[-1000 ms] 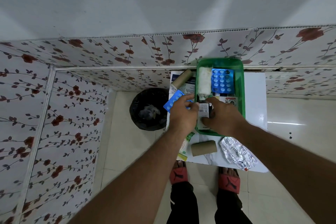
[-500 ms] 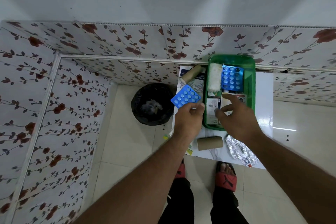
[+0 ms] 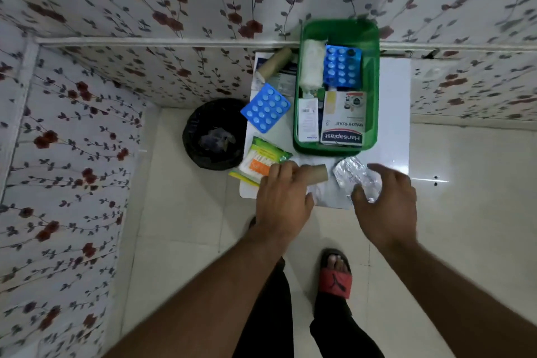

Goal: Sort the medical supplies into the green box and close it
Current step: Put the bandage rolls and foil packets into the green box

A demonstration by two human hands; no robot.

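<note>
The open green box (image 3: 375, 90) stands at the back of the white table (image 3: 395, 113). Inside it lie a white gauze roll (image 3: 312, 67), a blue blister pack (image 3: 343, 68), a small white carton (image 3: 308, 120) and a Hansaplast box (image 3: 343, 128). A second blue blister pack (image 3: 266, 107) lies on the table left of the box. My left hand (image 3: 283, 197) rests with its fingers over the left end of a cardboard roll (image 3: 316, 173), thumb apart from it. My right hand (image 3: 386, 203) is spread over a silver foil strip (image 3: 350, 173), its thumb touching it.
A cotton bud pack (image 3: 261, 158) lies at the table's front left corner. Another cardboard roll (image 3: 274, 65) sits on leaflets at the back left. A black bin (image 3: 213, 134) stands on the floor left of the table. Floral wall panels close the back and left.
My left hand has let go of the blue blister pack, which now lies left of the box. Both hands have drawn back to the table's front edge.
</note>
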